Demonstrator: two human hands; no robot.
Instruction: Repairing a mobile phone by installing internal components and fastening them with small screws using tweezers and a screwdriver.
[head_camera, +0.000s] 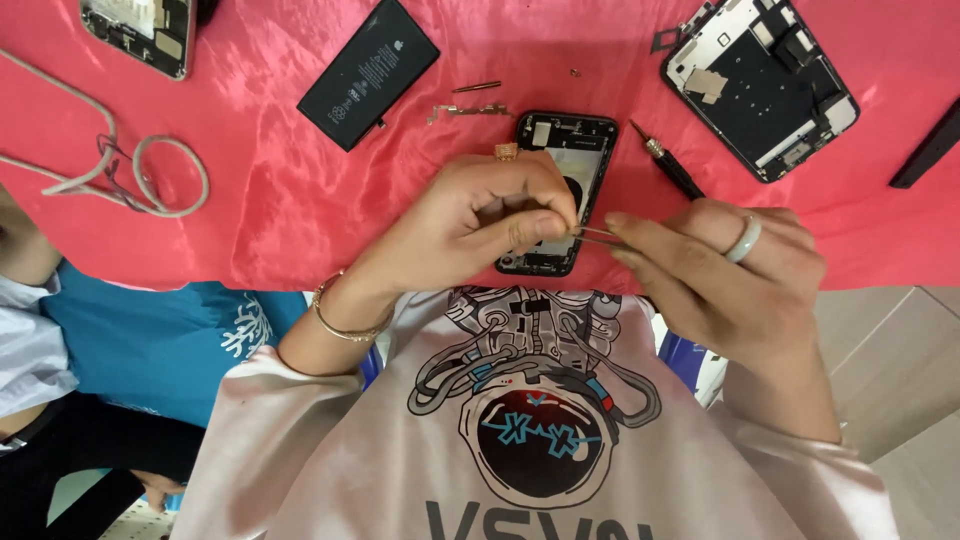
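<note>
- Head view: I see my left hand (490, 215) curled with thumb and forefinger pinched together over the open black phone shell with its innards stripped out (558, 190), which lies on the shiny pink cloth (280, 200) straight under both hands.
- My right hand (720, 270) wears a pale ring, and its fingers are clamped on thin steel tweezers (598, 236); the tweezer tips meet my left fingertips above the lower half of the shell. Whether a small part sits between the tips I cannot tell.
- Just beyond my right hand lies a slim black-handled screwdriver with a brass collar (668, 165), touching nothing.
- Beyond my left hand, near the shell's top corner, rest a small bent brass-coloured bracket (468, 111) and a thin pin, and further off a flat black rectangular battery (368, 72).
- Well beyond my right hand sits a detached screen assembly, face down, with silver shielding (760, 85); another opened phone (140, 30) lies far off to the left past a looped grey cable (150, 175).
- Judging by this, the teardown is well along: the battery and screen are out, and only fine pieces inside the shell seem left.
</note>
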